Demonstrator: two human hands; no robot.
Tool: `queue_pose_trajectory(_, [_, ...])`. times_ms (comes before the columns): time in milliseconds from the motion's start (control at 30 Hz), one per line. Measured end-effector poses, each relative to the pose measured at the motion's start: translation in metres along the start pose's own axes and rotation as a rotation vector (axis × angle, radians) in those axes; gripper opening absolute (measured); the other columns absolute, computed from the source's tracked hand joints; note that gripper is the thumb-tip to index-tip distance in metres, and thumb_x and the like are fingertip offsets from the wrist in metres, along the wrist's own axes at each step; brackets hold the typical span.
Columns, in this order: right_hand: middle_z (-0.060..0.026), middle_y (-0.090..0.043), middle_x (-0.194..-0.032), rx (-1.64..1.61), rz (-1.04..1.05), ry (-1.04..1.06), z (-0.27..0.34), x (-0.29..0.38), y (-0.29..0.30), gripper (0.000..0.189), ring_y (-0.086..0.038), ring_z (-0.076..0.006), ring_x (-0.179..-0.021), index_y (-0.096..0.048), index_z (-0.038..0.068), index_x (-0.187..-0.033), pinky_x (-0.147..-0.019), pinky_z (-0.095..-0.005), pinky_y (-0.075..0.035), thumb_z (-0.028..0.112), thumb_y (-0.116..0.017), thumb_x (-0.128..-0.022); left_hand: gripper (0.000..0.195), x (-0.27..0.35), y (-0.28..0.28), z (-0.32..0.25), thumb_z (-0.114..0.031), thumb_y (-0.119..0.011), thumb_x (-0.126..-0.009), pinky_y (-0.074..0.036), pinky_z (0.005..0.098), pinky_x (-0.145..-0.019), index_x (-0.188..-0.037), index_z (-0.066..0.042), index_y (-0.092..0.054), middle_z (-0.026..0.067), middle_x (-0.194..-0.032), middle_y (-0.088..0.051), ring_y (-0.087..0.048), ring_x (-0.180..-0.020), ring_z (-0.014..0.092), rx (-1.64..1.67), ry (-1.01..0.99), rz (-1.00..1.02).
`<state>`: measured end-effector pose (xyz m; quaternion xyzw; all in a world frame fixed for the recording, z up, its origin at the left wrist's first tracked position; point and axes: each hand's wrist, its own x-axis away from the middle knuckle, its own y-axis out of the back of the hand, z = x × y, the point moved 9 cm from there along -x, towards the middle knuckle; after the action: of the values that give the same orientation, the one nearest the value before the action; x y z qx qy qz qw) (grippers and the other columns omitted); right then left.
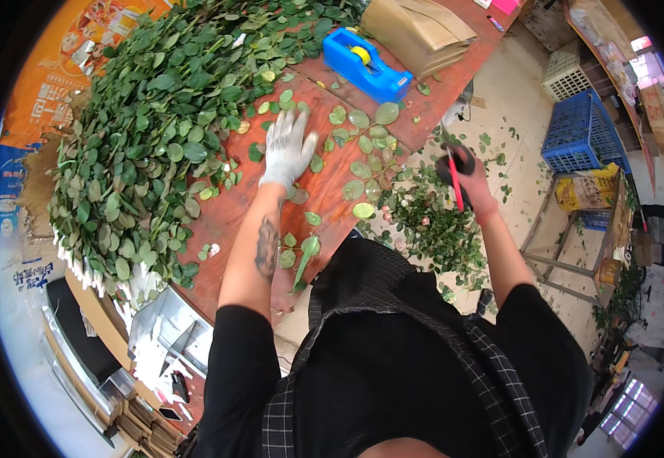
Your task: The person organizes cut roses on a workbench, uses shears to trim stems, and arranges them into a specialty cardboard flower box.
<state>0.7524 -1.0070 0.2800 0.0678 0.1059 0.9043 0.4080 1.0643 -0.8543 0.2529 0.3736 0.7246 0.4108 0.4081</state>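
Observation:
My left hand (289,147), in a pale knit glove, rests palm down on the red tabletop (234,200) with its fingers a little apart and nothing in it. Loose rose leaves (360,146) lie just to its right. Farther left is a big heap of leafy rose stems (154,131), their white-wrapped heads along its lower edge. My right hand (469,174), in a dark and reddish glove, is past the table's edge, closed on a red-handled cutting tool (455,178). The tool's tip is blurred. Beneath that hand, cut foliage with a few pink roses (441,229) is piled on the floor.
A blue tape dispenser (366,66) stands near the table's far edge beside a stack of brown paper (418,34). Blue plastic crates (584,134) and a metal-legged stand (561,257) are at the right. Flattened cardboard (149,426) leans at lower left.

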Motion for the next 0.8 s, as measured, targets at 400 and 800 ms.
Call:
queue_pose_trajectory(400, [-0.0067,-0.062,-0.094,0.27,-0.274,-0.255,-0.057,0.05,0.109,0.052,-0.059,-0.0155,-0.087,-0.053,0.003,-0.117,-0.077,-0.0287,-0.047,0.019,-0.074,-0.072,0.06,0.064,-0.075,-0.213,-0.047,-0.04,-0.088,-0.014,0.0521,-0.109,-0.135,-0.01,-0.038,0.0205,-0.143,-0.031,-0.021,-0.135,0.038,0.311,-0.203,0.628])
queue_pose_trajectory(800, [-0.0018,-0.056,-0.078,-0.025,0.142,0.101,0.066,-0.058,-0.044,0.03,-0.05,-0.0079,-0.072,-0.053,0.001,-0.097,-0.063,-0.0265,-0.043,0.011,-0.069,-0.074,0.084,0.076,0.074,-0.143,-0.047,-0.059,-0.084,-0.027,0.0404,-0.107,-0.143,-0.004,-0.017,0.0176,-0.144,-0.027,-0.031,-0.132,0.028,1.475,0.403,0.296])
